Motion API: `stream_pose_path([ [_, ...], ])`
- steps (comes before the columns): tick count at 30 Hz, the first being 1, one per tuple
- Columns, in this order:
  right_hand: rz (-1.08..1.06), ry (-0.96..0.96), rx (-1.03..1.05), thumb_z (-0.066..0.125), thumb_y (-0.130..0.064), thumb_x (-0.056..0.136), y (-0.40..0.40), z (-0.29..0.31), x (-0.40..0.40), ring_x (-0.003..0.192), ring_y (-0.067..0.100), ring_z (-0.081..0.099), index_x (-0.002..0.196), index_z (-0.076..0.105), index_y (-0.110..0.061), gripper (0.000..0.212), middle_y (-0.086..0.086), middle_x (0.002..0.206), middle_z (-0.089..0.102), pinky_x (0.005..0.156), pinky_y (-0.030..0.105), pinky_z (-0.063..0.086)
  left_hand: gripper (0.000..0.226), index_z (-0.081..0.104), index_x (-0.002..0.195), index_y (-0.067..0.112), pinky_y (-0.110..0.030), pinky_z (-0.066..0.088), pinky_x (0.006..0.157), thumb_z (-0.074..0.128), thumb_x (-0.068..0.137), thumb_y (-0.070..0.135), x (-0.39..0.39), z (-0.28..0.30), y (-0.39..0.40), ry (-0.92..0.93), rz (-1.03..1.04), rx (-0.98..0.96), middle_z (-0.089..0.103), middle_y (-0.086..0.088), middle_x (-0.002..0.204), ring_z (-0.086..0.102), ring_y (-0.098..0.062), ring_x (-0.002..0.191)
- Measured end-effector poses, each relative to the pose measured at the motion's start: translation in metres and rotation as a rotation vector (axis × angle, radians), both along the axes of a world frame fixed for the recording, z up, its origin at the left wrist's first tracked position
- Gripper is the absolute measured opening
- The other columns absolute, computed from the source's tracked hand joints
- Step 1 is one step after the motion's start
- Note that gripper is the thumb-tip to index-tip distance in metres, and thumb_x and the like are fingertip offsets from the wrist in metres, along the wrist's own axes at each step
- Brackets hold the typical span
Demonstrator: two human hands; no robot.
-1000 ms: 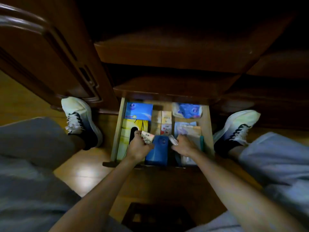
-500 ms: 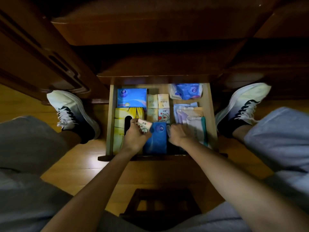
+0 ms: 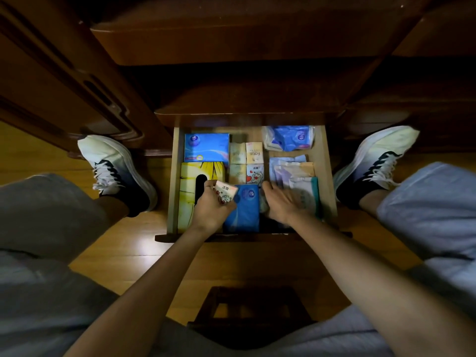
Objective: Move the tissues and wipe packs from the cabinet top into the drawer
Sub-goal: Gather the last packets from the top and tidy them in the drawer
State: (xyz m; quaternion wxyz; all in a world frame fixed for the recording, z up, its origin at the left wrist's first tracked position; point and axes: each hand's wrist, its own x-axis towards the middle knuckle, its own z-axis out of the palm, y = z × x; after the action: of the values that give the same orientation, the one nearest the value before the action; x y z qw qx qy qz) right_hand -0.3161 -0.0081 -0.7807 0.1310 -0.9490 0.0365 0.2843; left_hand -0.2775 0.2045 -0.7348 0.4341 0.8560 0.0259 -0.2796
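- The near right corner of the drawer [image 3: 326, 176] lies in shadow under the right hand [image 3: 284, 202]; what sits there cannot be made out.
- The right hand is motion-blurred, its fingers spread flat and apart on the stack of wipe packs [image 3: 296, 173], clamped on nothing.
- The left hand [image 3: 211, 210] is closed around a small tissue pack [image 3: 226, 193], held over the seam between the yellow tissue box [image 3: 189, 191] and the upright blue pack [image 3: 244, 210].
- The yellow box's near end is hidden by the left wrist.
- Already in the drawer: a blue tissue box [image 3: 206, 148] at the back left, four small packs [image 3: 246, 163] in the middle, a crumpled blue pack [image 3: 289, 140] at the back right.
- Against half a second ago, the right hand has opened out and slid onto the wipe packs — the left hand's hold on its pack is unchanged.
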Motion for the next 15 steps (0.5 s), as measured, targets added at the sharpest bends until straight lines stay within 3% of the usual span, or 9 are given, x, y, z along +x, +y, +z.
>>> stream_pose_path([
  [2, 0.002, 0.008, 0.035, 0.076, -0.024, 0.078, -0.004, 0.001, -0.003, 0.103, 0.030, 0.061, 0.127, 0.033, -0.021, 0.065, 0.015, 0.133, 0.052, 0.083, 0.045, 0.055, 0.060, 0.036, 0.118, 0.032, -0.050, 0.059, 0.083, 0.079, 0.078, 0.020, -0.001, 0.000, 0.000, 0.002, 0.002, 0.002, 0.068, 0.006, 0.106, 0.067, -0.015, 0.099],
  [4, 0.020, -0.013, 0.025, 0.076, -0.031, 0.078, -0.006, 0.000, -0.006, 0.101, 0.029, 0.062, 0.129, 0.031, -0.022, 0.069, 0.015, 0.131, 0.054, 0.080, 0.043, 0.054, 0.059, 0.038, 0.118, 0.030, -0.050, 0.059, 0.083, 0.079, 0.078, 0.019, -0.001, 0.000, 0.000, 0.003, 0.003, 0.000, 0.068, 0.006, 0.106, 0.068, -0.016, 0.099],
  [7, 0.091, -0.080, -0.036, 0.078, -0.046, 0.074, -0.007, -0.001, -0.011, 0.109, 0.030, 0.060, 0.136, 0.032, -0.022, 0.081, 0.011, 0.136, 0.052, 0.084, 0.044, 0.051, 0.059, 0.038, 0.120, 0.029, -0.050, 0.059, 0.083, 0.078, 0.079, 0.017, -0.001, 0.001, -0.002, 0.001, 0.005, -0.011, 0.068, 0.006, 0.105, 0.067, -0.016, 0.099],
  [12, 0.189, -0.108, -0.185, 0.081, -0.030, 0.075, -0.003, 0.000, -0.010, 0.127, 0.036, 0.048, 0.145, 0.039, -0.023, 0.082, 0.013, 0.146, 0.042, 0.094, 0.046, 0.050, 0.065, 0.040, 0.130, 0.022, -0.050, 0.058, 0.086, 0.079, 0.079, 0.017, -0.001, 0.001, -0.005, 0.000, 0.001, -0.016, 0.067, 0.009, 0.104, 0.066, -0.016, 0.100],
  [15, 0.158, -0.047, -0.137, 0.079, -0.032, 0.077, -0.004, 0.001, -0.008, 0.132, 0.038, 0.043, 0.145, 0.041, -0.025, 0.079, 0.013, 0.148, 0.038, 0.102, 0.051, 0.045, 0.065, 0.040, 0.131, 0.021, -0.050, 0.058, 0.087, 0.079, 0.080, 0.017, -0.002, 0.003, -0.005, 0.002, -0.006, -0.018, 0.065, 0.012, 0.102, 0.065, -0.015, 0.100],
])
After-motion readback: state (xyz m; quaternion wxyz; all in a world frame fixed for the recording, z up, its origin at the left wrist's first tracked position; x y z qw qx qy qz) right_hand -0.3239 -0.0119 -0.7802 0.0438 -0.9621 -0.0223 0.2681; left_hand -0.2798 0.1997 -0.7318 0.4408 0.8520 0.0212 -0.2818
